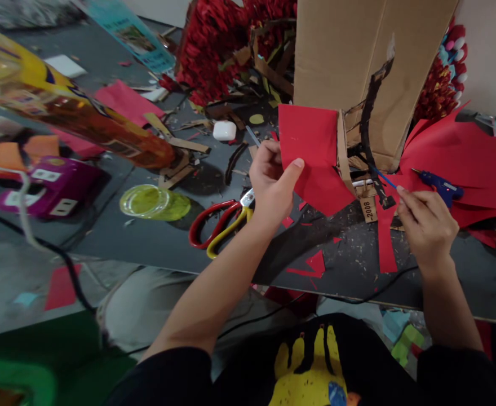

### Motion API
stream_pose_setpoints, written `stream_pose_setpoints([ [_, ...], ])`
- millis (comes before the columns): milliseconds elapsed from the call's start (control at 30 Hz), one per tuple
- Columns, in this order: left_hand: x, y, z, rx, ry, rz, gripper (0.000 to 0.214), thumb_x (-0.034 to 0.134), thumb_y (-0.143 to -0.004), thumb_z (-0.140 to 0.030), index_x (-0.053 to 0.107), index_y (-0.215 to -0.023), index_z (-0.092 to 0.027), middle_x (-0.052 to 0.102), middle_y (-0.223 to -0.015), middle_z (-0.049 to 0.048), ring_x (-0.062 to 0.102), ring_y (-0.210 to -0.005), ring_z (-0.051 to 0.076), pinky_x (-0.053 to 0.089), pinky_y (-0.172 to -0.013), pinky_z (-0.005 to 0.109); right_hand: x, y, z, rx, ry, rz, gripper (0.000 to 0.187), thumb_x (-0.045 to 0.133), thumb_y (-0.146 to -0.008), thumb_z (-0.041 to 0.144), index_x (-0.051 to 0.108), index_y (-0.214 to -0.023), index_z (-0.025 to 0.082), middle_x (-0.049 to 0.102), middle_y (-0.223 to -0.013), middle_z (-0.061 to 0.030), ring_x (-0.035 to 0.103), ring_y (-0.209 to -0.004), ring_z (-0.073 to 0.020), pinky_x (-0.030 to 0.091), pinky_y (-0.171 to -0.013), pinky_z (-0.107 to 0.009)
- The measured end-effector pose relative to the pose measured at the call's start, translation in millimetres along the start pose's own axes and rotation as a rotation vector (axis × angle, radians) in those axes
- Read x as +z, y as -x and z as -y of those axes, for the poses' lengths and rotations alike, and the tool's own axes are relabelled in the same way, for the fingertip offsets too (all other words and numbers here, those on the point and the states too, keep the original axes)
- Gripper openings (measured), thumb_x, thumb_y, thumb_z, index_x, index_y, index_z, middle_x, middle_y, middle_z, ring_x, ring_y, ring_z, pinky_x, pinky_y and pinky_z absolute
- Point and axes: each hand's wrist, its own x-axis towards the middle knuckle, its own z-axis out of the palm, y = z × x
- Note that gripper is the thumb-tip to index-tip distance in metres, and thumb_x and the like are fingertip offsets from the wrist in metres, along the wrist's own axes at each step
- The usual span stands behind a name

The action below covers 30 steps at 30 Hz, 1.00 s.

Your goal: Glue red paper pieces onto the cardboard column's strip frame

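We held a red sheet (311,129) over the middle of the dark surface (155,242), its left side clamped between the thumb and fingers of our left hand (275,180). The fingers of our right hand (429,231) were pinched together on a thin blue stick (385,179); we could not tell whether it touched the dark curved strip (365,127) beside it. We judged that too hard a thumb press could crease the sheet, and a careless push could knock the strip askew. A blue glue gun (442,185) lay just beyond our right hand, a red light on it; if hot, its nozzle might burn us. A tall cardboard panel (336,62) blocked reach toward the far edge, scissors (231,230) lay near our left wrist, and a black cord (353,303) at the front edge could snag an arm.
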Motion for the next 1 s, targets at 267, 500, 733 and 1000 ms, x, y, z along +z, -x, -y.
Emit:
stream_pose_setpoints([
  [267,0.6,2.7,-2.7,-0.023,0.020,0.013,0.036,0.074,-0.072,-0.047,0.050,-0.079,-0.021,0.050,-0.070,-0.0045,0.052,-0.062,0.008,0.047,-0.061,0.022,-0.7,-1.3,0.8,0.010,-0.023,-0.019,0.034,0.056,-0.086,0.010,0.061,-0.118,0.020,0.063,-0.087,-0.0015,0.061,-0.076,-0.0099,0.051,-0.067,-0.021],
  [500,0.0,3.5,-2.7,-0.028,-0.041,0.030,0.039,0.072,-0.071,-0.053,0.050,-0.080,-0.022,0.050,-0.070,-0.0031,0.056,-0.064,0.011,0.050,-0.061,0.025,-2.6,-1.0,-1.4,0.072,0.020,0.003,0.032,0.054,-0.088,0.014,0.062,-0.118,0.024,0.064,-0.086,-0.0012,0.062,-0.076,-0.0111,0.053,-0.066,-0.024],
  [733,-1.8,3.6,-3.6,-0.022,-0.070,0.047,0.038,0.072,-0.071,-0.053,0.050,-0.079,-0.022,0.048,-0.068,-0.0034,0.053,-0.062,0.010,0.049,-0.060,0.025,-0.1,3.9,-3.0,0.009,0.021,0.080,0.036,0.054,-0.088,0.013,0.060,-0.121,0.023,0.066,-0.092,-0.0025,0.063,-0.083,-0.0123,0.054,-0.073,-0.024],
  [1000,-0.7,2.9,-4.8,-0.009,-0.051,0.039,0.038,0.072,-0.071,-0.052,0.049,-0.079,-0.022,0.046,-0.067,-0.0044,0.047,-0.056,0.007,0.041,-0.054,0.022,-1.0,1.8,-0.8,0.036,-0.012,0.021,0.033,0.054,-0.088,0.013,0.061,-0.119,0.023,0.064,-0.088,-0.0015,0.062,-0.078,-0.0110,0.053,-0.070,-0.023],
])
